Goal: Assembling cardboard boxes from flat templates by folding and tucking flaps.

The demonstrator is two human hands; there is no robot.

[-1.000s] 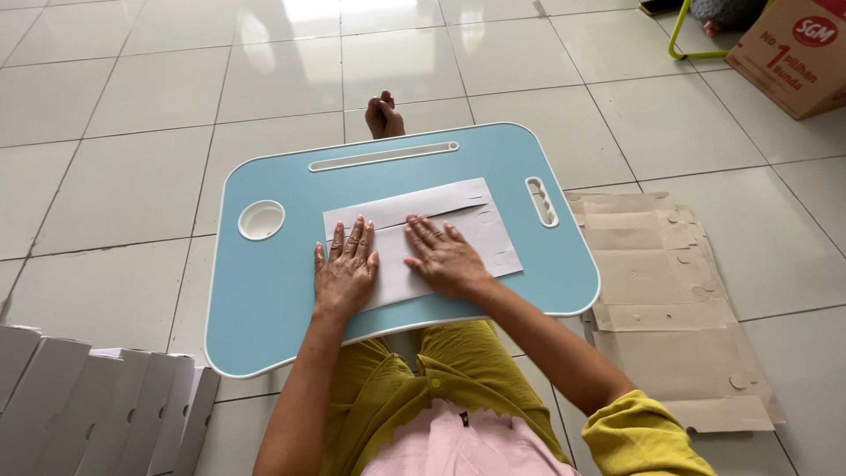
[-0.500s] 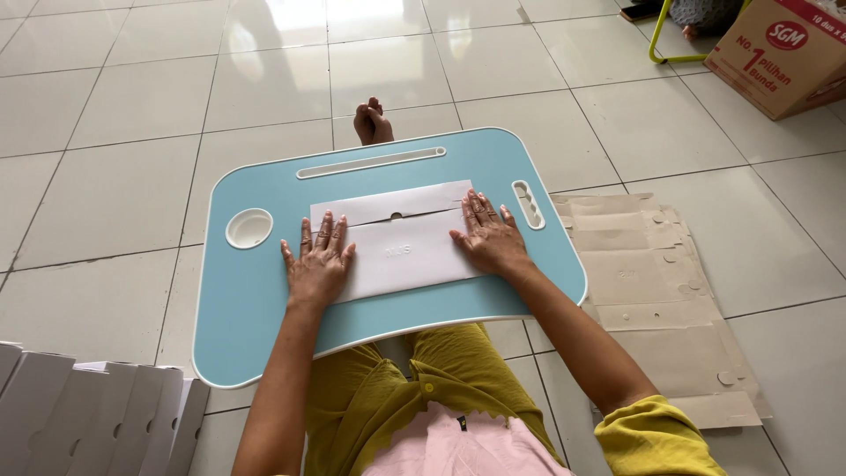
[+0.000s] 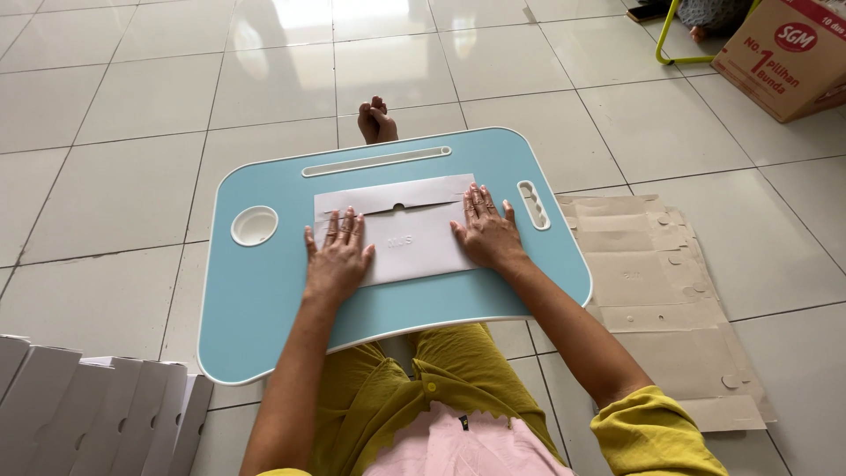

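Note:
A white folded cardboard sheet (image 3: 410,231) lies flat in the middle of a light blue lap table (image 3: 264,300). My left hand (image 3: 337,256) presses palm-down on the sheet's left end, fingers spread. On the sheet's right end rests my right hand (image 3: 487,231), also flat with fingers apart. Neither hand grips anything. The table has a round cup recess (image 3: 255,226) at its left, a long slot (image 3: 376,161) along its far edge and a short slot (image 3: 533,204) at its right.
A stack of flat brown cardboard blanks (image 3: 661,291) lies on the tiled floor to the right. White folded boxes (image 3: 88,414) stand at the lower left. A printed cardboard box (image 3: 784,53) sits at the far right. My foot (image 3: 377,122) shows beyond the table.
Both hands have slid apart along the sheet, the left toward its left end and the right toward its right end. The view has shifted slightly.

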